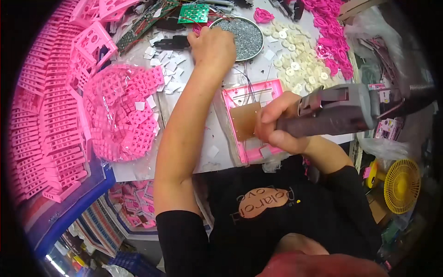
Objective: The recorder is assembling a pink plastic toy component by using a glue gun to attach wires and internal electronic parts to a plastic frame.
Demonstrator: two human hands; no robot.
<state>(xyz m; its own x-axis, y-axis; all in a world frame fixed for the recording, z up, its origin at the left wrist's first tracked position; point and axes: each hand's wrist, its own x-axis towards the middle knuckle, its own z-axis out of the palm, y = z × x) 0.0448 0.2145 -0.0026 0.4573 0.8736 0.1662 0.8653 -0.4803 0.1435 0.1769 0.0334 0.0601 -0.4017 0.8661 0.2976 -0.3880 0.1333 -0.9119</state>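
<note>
My left hand is at the left rim of a round tin full of small silvery screws. Its fingers are curled, and whatever they pinch is hidden. A dark grey power screwdriver is gripped in my right hand, its body pointing out to the right. Beneath that hand lies an open pink plastic casing, with a brown board and thin dark wires inside. My right hand covers part of the casing's right side.
Cream round parts and pink rings are heaped at the far right. White squares lie near a green circuit board. Stacked pink frames and a bag of pink pieces fill the left. A yellow fan stands right.
</note>
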